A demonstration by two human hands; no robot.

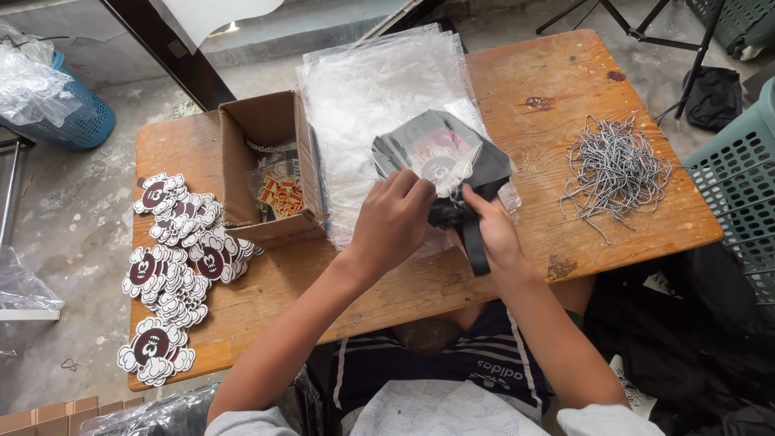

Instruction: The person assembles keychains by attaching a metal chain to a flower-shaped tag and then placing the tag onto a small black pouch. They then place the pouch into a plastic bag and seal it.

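Note:
My left hand (393, 220) and my right hand (488, 230) both grip a black fabric bag (440, 153) with a pale round print, held over the middle of a wooden table (565, 73). A black strap (476, 250) hangs from the bag beside my right hand. The bag sits on top of a stack of clear plastic bags (371, 89). My left fingers pinch the bag's lower edge; my right fingers hold it where the strap begins.
An open cardboard box (262, 121) with small packets stands left of the plastic stack. Several flower-shaped tags (173, 266) lie in piles at the table's left. A heap of black-and-white cords (613, 169) lies at right. Baskets (739, 169) stand around.

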